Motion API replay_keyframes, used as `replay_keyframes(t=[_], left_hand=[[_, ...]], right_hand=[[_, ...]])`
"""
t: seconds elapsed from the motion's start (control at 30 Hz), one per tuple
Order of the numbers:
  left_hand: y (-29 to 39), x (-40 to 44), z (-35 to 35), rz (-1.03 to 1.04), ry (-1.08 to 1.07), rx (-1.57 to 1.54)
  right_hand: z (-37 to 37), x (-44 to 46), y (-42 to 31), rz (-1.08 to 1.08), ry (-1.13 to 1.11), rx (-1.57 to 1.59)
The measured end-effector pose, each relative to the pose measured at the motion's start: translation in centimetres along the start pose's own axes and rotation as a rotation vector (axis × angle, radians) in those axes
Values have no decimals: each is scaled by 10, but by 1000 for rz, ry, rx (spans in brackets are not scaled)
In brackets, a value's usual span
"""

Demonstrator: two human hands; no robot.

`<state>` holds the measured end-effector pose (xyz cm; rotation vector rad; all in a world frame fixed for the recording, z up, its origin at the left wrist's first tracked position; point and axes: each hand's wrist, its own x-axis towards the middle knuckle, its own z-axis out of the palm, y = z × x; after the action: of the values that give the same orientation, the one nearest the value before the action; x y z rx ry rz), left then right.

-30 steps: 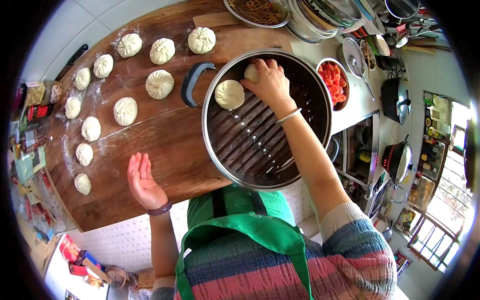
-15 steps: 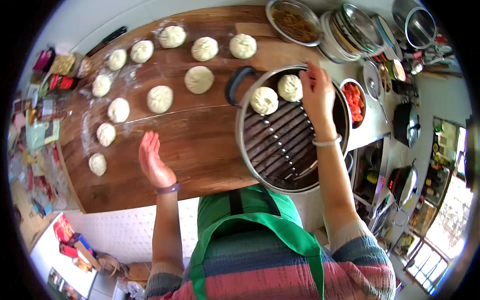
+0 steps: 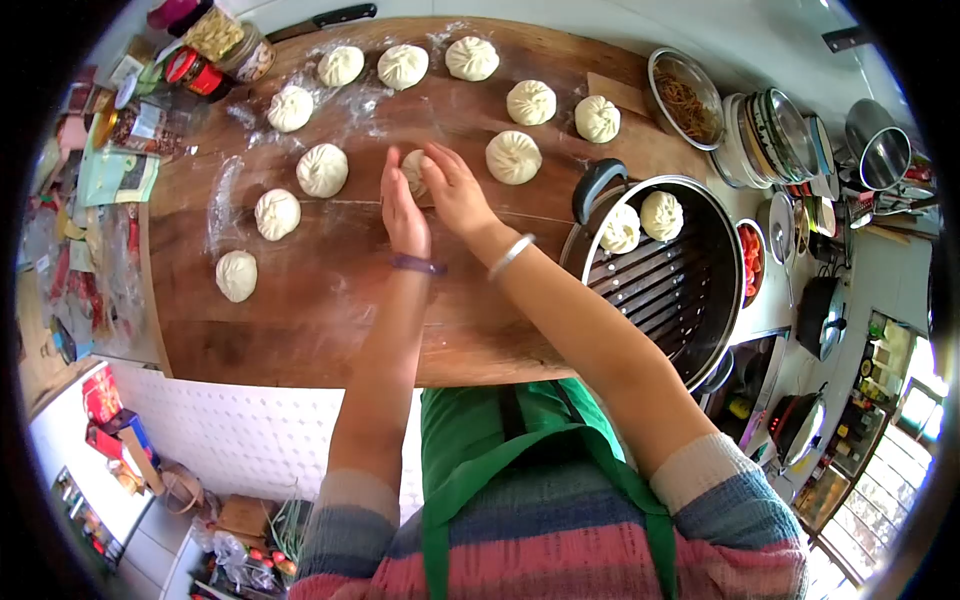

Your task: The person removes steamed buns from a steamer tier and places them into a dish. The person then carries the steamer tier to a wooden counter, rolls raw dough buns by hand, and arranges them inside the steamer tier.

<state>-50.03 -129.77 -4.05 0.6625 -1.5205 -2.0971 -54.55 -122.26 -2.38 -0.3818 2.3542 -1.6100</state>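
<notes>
A pale, uncooked bun [image 3: 414,172] sits on the wooden board between my two hands and is partly hidden by them. My left hand [image 3: 404,212] stands on edge along its left side, fingers together. From the right, my right hand [image 3: 459,197] curves its fingers against it. Several pleated buns lie around on the floured board [image 3: 370,270], among them one bun [image 3: 322,171] to the left and another [image 3: 513,157] to the right. Two more buns, one of them a pleated bun [image 3: 662,216], rest on the slatted rack [image 3: 655,295] inside a steamer pot.
The pot's black handle [image 3: 598,190] juts over the board. Behind it stand a metal bowl of brownish shreds [image 3: 686,106] and stacked bowls [image 3: 775,140]. A bowl of chopped red pieces [image 3: 750,262] is right of the pot. A knife [image 3: 345,14] and jars [image 3: 195,73] edge the board.
My right hand has left the steamer pot and moved left to a bun on the board. My left hand has moved up to that bun's other side. The view has shifted left.
</notes>
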Motion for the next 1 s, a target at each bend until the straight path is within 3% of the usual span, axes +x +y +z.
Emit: replay_keyframes(t=[0.1, 0.13, 0.23, 0.27, 0.37, 0.5, 0.53, 0.63, 0.77, 0.83, 0.9, 1.0], left_hand=[[4, 24, -16, -72, -39, -100], [3, 25, -25, -3, -40, -40], [-1, -7, -28, 80, 22, 45], [-1, -8, -26, 43, 26, 9], [8, -7, -13, -83, 26, -112], [19, 2, -30, 38, 86, -119], [20, -8, -37, 24, 101, -128], [27, -34, -52, 4, 154, -148], [35, -43, -64, 11, 186, -127], [31, -42, -71, 14, 179, -116], [28, -41, -81, 38, 134, -78], [45, -47, -80, -32, 210, -113]], right_hand=[[-14, -37, -13, 238, 4, 218], [-20, -42, -16, 326, -10, 265], [-19, -20, -9, 70, 32, 139], [-10, -14, -2, 132, -5, 286], [-2, -35, 1, 91, -83, 180], [-16, -52, 8, 86, -45, 35], [-20, -42, -4, -85, -42, -139], [-13, -26, -53, -285, -229, -746], [14, -18, -67, -113, -497, -1177], [18, -32, -61, -234, -367, -1218], [16, -41, -58, -217, -388, -1198], [-7, -59, -73, 21, -447, -827]])
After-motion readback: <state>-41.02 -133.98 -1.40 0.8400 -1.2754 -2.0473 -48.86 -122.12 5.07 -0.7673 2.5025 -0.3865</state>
